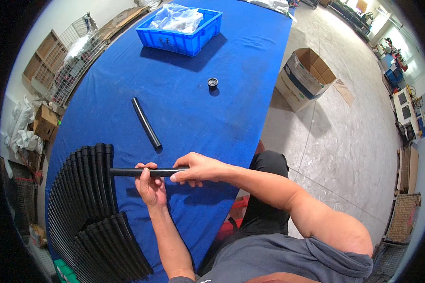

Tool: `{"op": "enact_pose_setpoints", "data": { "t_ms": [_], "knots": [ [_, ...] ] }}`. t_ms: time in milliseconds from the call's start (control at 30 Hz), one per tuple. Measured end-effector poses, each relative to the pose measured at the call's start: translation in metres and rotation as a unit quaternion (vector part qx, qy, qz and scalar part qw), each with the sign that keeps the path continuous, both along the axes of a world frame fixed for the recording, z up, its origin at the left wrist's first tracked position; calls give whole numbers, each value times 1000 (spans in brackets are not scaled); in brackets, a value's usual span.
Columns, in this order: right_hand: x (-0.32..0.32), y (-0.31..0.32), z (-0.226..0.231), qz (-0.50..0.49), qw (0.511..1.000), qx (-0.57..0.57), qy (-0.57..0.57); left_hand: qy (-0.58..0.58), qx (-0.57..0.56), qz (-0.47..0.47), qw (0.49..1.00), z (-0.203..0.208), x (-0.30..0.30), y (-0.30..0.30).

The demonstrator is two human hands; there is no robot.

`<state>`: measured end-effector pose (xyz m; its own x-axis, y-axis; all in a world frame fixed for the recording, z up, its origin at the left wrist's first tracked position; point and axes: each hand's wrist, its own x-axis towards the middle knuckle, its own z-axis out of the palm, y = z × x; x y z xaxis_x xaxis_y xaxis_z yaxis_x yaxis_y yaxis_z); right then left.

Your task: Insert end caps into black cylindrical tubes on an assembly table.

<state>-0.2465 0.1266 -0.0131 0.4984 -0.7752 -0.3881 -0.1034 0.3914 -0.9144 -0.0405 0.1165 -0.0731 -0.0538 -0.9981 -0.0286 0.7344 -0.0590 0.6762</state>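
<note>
A black tube [125, 172] lies level across both my hands above the blue-covered table. My left hand [150, 187] wraps its fingers round the tube's middle from below. Over the tube's right end, my right hand [196, 169] is closed and hides that end. Just beyond my hands, a second black tube [146, 123] lies slantwise on the cloth. Farther back sits a small round black cap [213, 83]. To the left of my hands, many more black tubes [87, 177] lie side by side in two overlapping fanned rows.
A blue plastic crate [184, 43] with clear plastic bags stands at the table's [250, 61] far end. An open cardboard box [301, 87] is on the floor to the right. Wire racks [75, 61] and cartons [46, 122] line the left wall. A red seat [233, 214] shows beside my leg.
</note>
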Motion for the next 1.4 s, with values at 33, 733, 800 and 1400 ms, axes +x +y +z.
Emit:
{"op": "enact_pose_setpoints", "data": {
  "t_ms": [33, 733, 800, 1400],
  "knots": [
    [0, -1, 0, 1, 1000, 0, -2, 8, -10, -11, 1000, 1, 1, 0],
    [-1, -1, -14, 5, 999, -46, 24, -26, 55, -11, 998, 3, -4, 0],
    [0, -1, -21, -27, 983, -159, 82, -22, 71, -4, 997, 4, -8, 0],
    [4, 1, 1, -24, 999, -16, 33, 11, 42, -22, 999, 6, -7, 0]
  ]
}}
